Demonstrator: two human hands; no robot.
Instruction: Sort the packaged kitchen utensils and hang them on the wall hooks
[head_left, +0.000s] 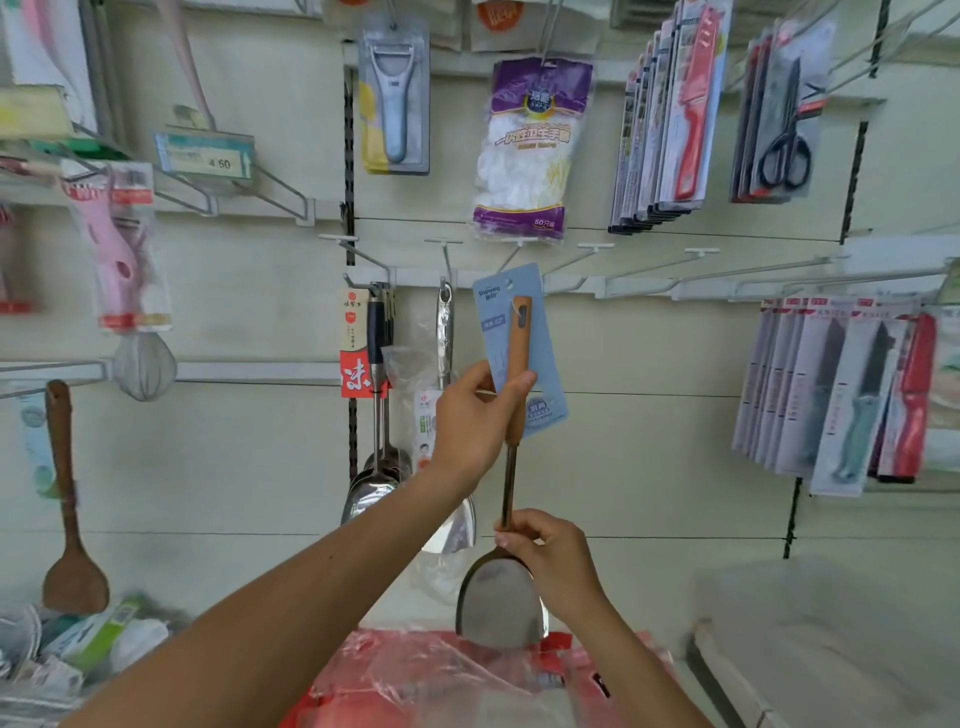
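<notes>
Head view gives you one turner (515, 415) with a brown wooden handle, thin metal shaft and broad steel blade. It is held upright before the wall, just below a row of five white-tipped wire hooks (596, 247). One pale blue card (540, 364) sits behind its handle, its print too blurred to read.

Your left hand (480, 421) pinches handle and card together, fingers curled tight. Your right hand (553, 558) wraps closed fingers round the shaft just above the blade.

Left of the turner hangs a bunch of steel ladles (371, 488), too overlapped to count, with one red-and-white tag (353, 348).

Higher up hang:
- one purple-and-white bag of disposable gloves (524, 150), marked "50"
- one pale blue peeler (393, 98) on a card
- one pair of black scissors (784, 150)

One price label (205, 150) reads "4.50".
</notes>
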